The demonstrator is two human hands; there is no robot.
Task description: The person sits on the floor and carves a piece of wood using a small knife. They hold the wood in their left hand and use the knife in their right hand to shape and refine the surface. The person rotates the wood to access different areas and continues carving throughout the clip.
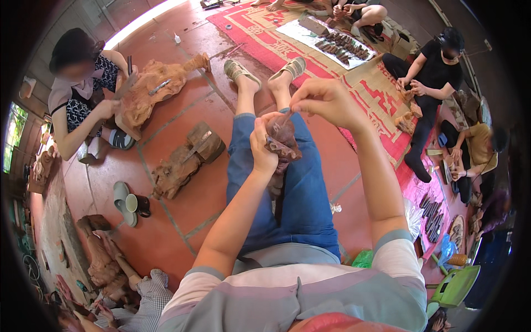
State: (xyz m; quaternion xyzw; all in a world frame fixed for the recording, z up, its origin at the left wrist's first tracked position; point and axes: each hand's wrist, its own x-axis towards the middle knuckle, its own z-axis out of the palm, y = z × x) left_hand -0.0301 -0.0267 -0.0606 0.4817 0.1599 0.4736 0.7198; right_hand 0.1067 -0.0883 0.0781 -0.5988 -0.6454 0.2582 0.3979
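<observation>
Head view, brown carving (282, 135), between both hands (262, 145) (327, 100)

Your left hand (263, 146) conceals the left side of the brown carved piece (283, 136). The thin item (286, 117) pinched in your right hand (327, 100) is too small to identify. The upper edge cuts off the person at top right (369, 15). The lower edge crops the person in checked clothing (149, 299). The dark pieces (432, 217) on the pink sheet (416, 193) cannot be identified individually.
</observation>
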